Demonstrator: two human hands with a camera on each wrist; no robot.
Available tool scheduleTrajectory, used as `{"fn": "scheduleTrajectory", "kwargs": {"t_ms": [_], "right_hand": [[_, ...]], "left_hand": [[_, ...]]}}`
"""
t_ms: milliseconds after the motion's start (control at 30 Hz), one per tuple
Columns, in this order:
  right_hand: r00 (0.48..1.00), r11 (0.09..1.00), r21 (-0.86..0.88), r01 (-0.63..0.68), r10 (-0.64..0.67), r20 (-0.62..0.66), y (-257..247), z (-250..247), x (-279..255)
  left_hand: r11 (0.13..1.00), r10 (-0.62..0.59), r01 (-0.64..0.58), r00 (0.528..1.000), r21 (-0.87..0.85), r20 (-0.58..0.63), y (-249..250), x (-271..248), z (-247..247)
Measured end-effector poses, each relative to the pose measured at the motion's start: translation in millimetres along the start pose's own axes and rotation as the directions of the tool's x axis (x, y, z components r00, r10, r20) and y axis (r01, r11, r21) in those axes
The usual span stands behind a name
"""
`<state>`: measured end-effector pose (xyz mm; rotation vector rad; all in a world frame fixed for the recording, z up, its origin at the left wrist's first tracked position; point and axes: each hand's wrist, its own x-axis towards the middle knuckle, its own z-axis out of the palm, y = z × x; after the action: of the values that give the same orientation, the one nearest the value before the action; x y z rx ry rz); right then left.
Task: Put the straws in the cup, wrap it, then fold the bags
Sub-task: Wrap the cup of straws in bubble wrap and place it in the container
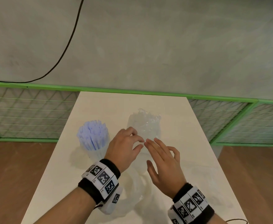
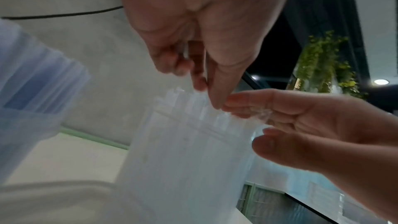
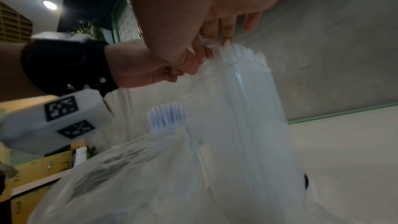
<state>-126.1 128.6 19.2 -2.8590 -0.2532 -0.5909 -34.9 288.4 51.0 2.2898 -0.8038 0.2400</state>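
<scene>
A clear cup packed with clear straws point(image 1: 144, 125) stands mid-table, covered in thin plastic wrap. My left hand point(image 1: 141, 143) pinches the wrap between thumb and forefinger at the top near side of the straws; the left wrist view shows that pinch point(image 2: 212, 103) just above the straw tips point(image 2: 187, 151). My right hand point(image 1: 150, 151) reaches in from the right with straight fingers, their tips touching the crumpled wrap point(image 2: 262, 113) beside the left fingertips. From the right wrist, the wrapped straws point(image 3: 247, 108) rise under my right hand point(image 3: 215, 38).
A second cup of pale blue straws point(image 1: 92, 136) stands left of my left hand. Loose clear plastic bags point(image 1: 140, 191) lie on the white table point(image 1: 189, 143) under my wrists. A green mesh fence point(image 1: 27, 113) runs behind the table; a black cable point(image 1: 68, 42) crosses the floor.
</scene>
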Motion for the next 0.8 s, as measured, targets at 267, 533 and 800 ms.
{"fn": "scheduleTrajectory", "kwargs": {"t_ms": [267,533,800], "right_hand": [[1.0,0.997,-0.071,0.007,-0.006,0.017,1,12,-10],[0.996,0.988,0.128,-0.084,0.087,-0.024,13,-11,37],[0.995,0.914,0.394,-0.095,0.076,0.063,24,15,53]], "left_hand": [[0.969,0.085,-0.086,0.996,0.232,0.013,-2,-6,3],[0.992,-0.119,0.117,0.992,0.044,0.048,-13,5,0],[0.944,-0.237,0.276,0.949,-0.183,0.21,-12,31,8]]}}
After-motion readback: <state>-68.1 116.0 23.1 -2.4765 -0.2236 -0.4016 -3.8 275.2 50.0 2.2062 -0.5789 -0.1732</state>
